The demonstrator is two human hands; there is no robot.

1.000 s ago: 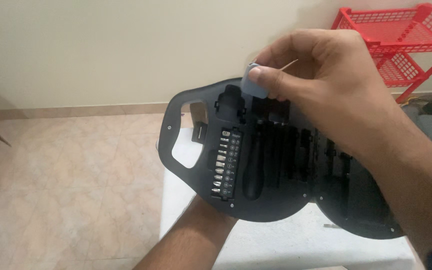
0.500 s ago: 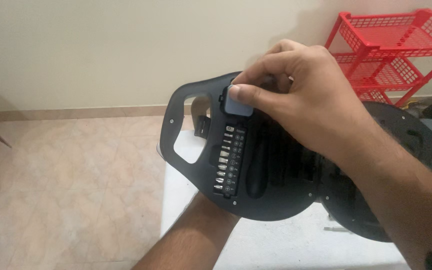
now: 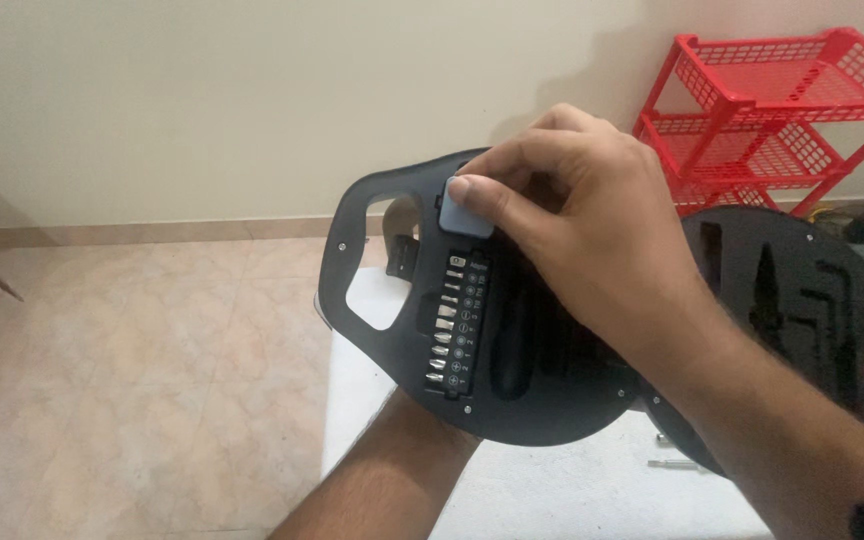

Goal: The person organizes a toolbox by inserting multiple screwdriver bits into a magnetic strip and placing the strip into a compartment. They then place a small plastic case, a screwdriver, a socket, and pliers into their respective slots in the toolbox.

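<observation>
A black plastic tool case (image 3: 352, 230) with a handle cut-out is held up, tilted toward me. My left hand is hidden behind its lower edge; only the wrist (image 3: 420, 425) shows beneath it. My right hand (image 3: 572, 220) pinches a small grey block (image 3: 466, 212) with thumb and fingers, and the block sits against the recess at the top of the case. Below the block are a row of silver screwdriver bits (image 3: 449, 325) and a black screwdriver handle (image 3: 512, 350), both in their slots.
The case's other half (image 3: 802, 290), with empty moulded slots, hangs open at the right. A white table (image 3: 552, 490) lies below with a loose bit (image 3: 674, 464) on it. A red plastic rack (image 3: 762, 110) stands by the wall. Tiled floor (image 3: 132, 350) is at the left.
My right hand brought the grey block down from above the case's top edge onto the top recess. The open half of the case has come further into view at the right.
</observation>
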